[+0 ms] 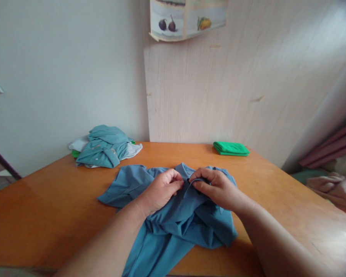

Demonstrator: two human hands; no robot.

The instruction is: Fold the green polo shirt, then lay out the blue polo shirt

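Note:
A blue collared shirt (173, 227) lies spread and rumpled on the orange-brown table (75, 215), its lower part reaching the near edge. My left hand (164, 188) is closed in a pinch at the shirt's front, just below the collar. Opposite it, my right hand (213, 186) pinches the edge of the collar or front opening between thumb and fingers. The two hands are a short way apart. Whatever small part lies between the left fingertips is hidden.
A loose pile of teal, grey and green clothes (103, 148) lies at the back left. A folded green cloth (231, 149) rests at the back right against the wall. Beyond the table's right side are heaped fabrics (334, 188). Fruit pictures (187, 21) hang on the wall.

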